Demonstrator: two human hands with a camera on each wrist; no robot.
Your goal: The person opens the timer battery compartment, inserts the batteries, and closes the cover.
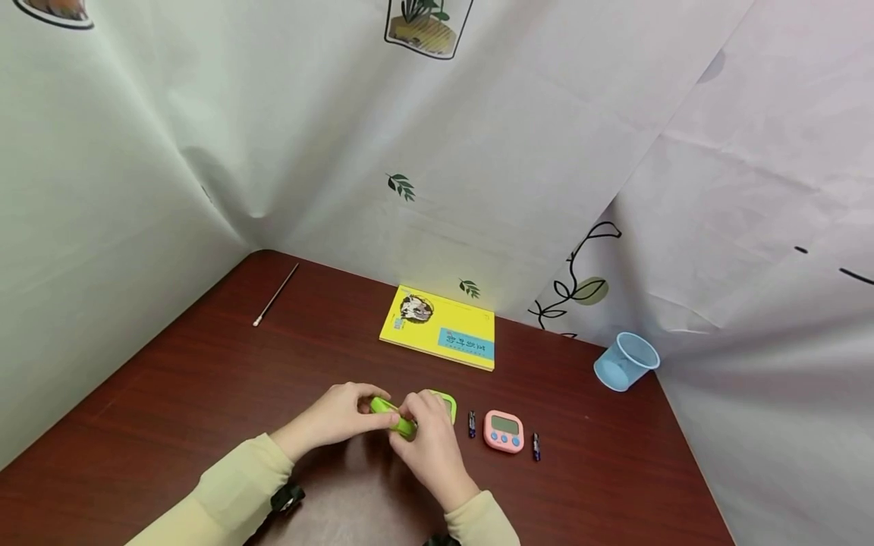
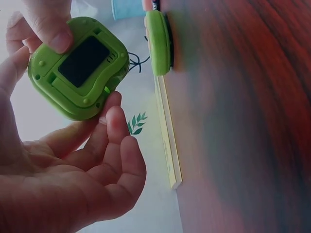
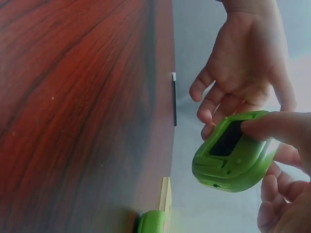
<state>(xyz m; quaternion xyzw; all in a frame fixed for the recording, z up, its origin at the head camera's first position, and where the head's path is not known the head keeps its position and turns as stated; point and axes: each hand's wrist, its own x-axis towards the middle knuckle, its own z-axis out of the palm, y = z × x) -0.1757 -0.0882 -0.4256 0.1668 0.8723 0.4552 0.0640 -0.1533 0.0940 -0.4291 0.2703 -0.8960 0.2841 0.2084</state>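
Head view put your two hands together toward the near side of the table (image 1: 205, 364), both gripping one green timer (image 2: 80, 65) held clear of the surface. Your left hand (image 1: 337, 415) pinched one end; your right hand (image 1: 430, 440) had its thumb on the back, by the dark rectangle (image 3: 225, 142), with fingers underneath. You couldn't tell whether that rectangle was a panel or a recess.

Your main risk looked like a slip: smooth rounded corners and fingertip holds could have let the timer twist loose if one thumb pushed harder, and it would have dropped onto bare wood. A wide right elbow or knuckle might have knocked the second green timer (image 1: 448, 406), just beyond that hand, or set rolling the near battery (image 1: 472, 425) or the far battery (image 1: 536, 447), which lay either side of the pink timer (image 1: 504, 432).

For room, you had bare table toward the left edge, with only a thin rod (image 1: 276, 296) near the far left corner. The far edge was tighter, with a yellow book (image 1: 437, 327) along it and a blue cup (image 1: 624, 362) by the far right corner.
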